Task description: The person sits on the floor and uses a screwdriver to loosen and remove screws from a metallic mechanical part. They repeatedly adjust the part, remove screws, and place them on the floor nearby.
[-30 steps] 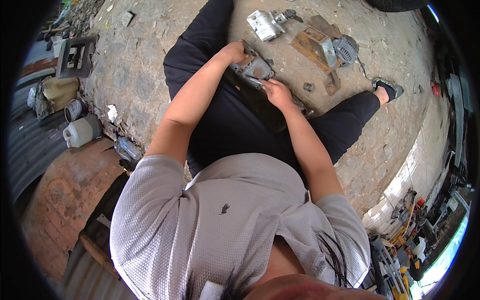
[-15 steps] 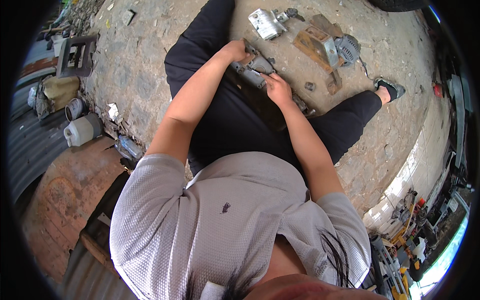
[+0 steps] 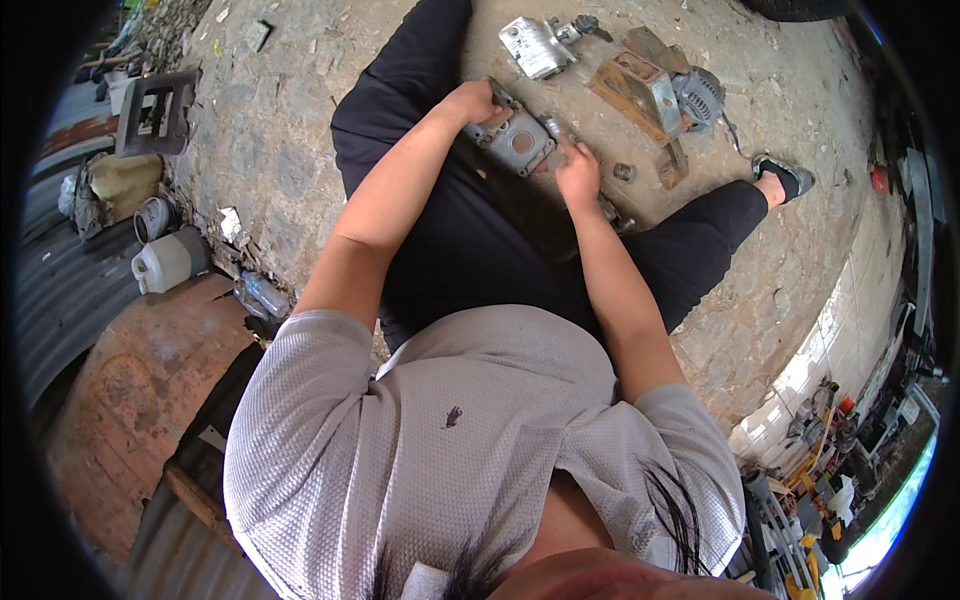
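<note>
Two hands at a grey metal casting (image 3: 522, 142) between the person's spread legs, at 12 o'clock.
Clock directions run from the centre of view. Nearest, at 6 o'clock, a small dark emblem (image 3: 453, 416) marks the chest of the grey shirt (image 3: 500, 365). Beyond the black trousers (image 3: 470, 250), toward 1 o'clock, the right hand (image 3: 578, 172) has its fingers closed on what appears to be a slim silvery piece (image 3: 551, 127), just beside the casting's right edge. The left hand (image 3: 472, 103), at 12, grips the casting's upper-left end with curled fingers. A small dark ring-like part (image 3: 624, 172) lies past the right hand. Farther, at 1 o'clock, sits a rusty bracket (image 3: 625, 95) against a finned grey unit (image 3: 698, 97); farthest, near 12, lies a silvery cylinder (image 3: 535, 48).
</note>
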`<act>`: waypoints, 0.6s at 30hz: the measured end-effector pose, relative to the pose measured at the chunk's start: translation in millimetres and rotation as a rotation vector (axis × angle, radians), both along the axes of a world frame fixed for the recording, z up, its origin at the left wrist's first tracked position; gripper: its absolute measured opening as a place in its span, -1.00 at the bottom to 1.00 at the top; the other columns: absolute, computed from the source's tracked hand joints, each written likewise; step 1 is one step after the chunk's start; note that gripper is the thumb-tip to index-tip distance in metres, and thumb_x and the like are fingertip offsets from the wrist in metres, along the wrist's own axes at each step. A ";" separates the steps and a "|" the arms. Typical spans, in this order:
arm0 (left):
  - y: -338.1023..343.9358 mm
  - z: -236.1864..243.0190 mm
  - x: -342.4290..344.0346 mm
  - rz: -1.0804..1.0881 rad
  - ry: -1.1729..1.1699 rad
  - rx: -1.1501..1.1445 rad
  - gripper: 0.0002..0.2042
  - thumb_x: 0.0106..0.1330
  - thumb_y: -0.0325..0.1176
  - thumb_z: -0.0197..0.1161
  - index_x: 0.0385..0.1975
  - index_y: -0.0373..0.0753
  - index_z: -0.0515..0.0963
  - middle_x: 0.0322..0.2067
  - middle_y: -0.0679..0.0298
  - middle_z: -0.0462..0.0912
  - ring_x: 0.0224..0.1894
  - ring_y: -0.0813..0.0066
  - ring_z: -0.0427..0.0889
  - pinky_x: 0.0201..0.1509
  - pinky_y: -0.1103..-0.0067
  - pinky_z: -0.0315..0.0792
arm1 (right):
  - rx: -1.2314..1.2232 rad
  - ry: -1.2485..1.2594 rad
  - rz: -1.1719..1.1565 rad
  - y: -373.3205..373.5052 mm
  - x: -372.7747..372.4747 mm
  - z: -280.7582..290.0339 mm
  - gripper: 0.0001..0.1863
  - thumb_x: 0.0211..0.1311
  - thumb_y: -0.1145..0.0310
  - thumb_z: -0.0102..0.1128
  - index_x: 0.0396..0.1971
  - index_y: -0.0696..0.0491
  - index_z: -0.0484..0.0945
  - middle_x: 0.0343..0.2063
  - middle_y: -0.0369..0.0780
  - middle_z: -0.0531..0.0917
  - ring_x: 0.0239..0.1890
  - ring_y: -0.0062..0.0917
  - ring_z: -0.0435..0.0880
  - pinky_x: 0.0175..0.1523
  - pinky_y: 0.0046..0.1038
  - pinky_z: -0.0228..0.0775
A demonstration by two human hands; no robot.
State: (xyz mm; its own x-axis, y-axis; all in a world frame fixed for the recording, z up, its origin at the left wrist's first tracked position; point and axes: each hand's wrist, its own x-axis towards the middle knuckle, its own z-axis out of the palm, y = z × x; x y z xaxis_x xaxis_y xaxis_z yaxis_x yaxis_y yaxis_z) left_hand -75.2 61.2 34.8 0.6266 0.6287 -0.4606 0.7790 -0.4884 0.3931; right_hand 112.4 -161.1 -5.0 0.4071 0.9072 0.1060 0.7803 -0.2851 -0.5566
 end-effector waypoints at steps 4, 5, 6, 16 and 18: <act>-0.2 0.0 -0.9 -0.010 0.005 -0.021 -0.35 0.33 -0.10 0.37 0.25 -0.47 0.39 -0.01 -0.25 0.66 0.15 -0.12 0.62 0.21 0.21 0.49 | -0.057 0.031 0.226 -4.0 2.8 31.1 -0.54 0.21 0.49 0.18 0.09 -0.20 0.71 -0.23 -0.19 0.68 -0.16 -0.16 0.71 -0.04 -0.14 0.61; -1.1 1.4 -1.3 0.001 0.003 -0.021 -0.35 0.33 -0.10 0.37 0.25 -0.47 0.39 -0.01 -0.25 0.66 0.15 -0.13 0.62 0.21 0.21 0.49 | -0.079 0.054 0.326 -6.6 -1.2 37.2 -0.55 0.21 0.49 0.19 0.09 -0.19 0.71 -0.23 -0.19 0.69 -0.16 -0.16 0.71 -0.04 -0.15 0.61; -2.7 2.7 -2.7 0.011 0.002 -0.021 -0.35 0.33 -0.10 0.37 0.25 -0.47 0.39 -0.01 -0.25 0.66 0.15 -0.13 0.62 0.21 0.21 0.49 | -0.094 0.046 0.328 -5.9 -4.1 36.0 -0.56 0.22 0.50 0.18 0.09 -0.17 0.71 -0.24 -0.18 0.69 -0.16 -0.16 0.70 -0.04 -0.15 0.60; -3.5 8.2 -6.7 0.056 -0.069 -0.041 -0.34 0.29 -0.15 0.43 0.28 -0.40 0.38 0.03 -0.23 0.65 0.19 -0.13 0.59 0.25 0.24 0.47 | -0.127 0.064 0.299 -2.7 -2.1 34.2 -0.63 0.26 0.46 0.21 0.06 -0.10 0.71 -0.18 -0.03 0.71 -0.13 -0.05 0.69 0.02 -0.14 0.59; -3.9 10.7 0.7 0.035 -0.125 -0.014 -0.34 0.26 -0.16 0.46 0.26 -0.41 0.40 -0.01 -0.21 0.67 0.14 -0.12 0.63 0.21 0.22 0.50 | -0.052 0.029 0.079 -0.9 15.6 8.7 -0.60 0.25 0.43 0.19 0.06 -0.21 0.72 -0.07 -0.12 0.74 -0.07 -0.13 0.72 0.05 -0.17 0.62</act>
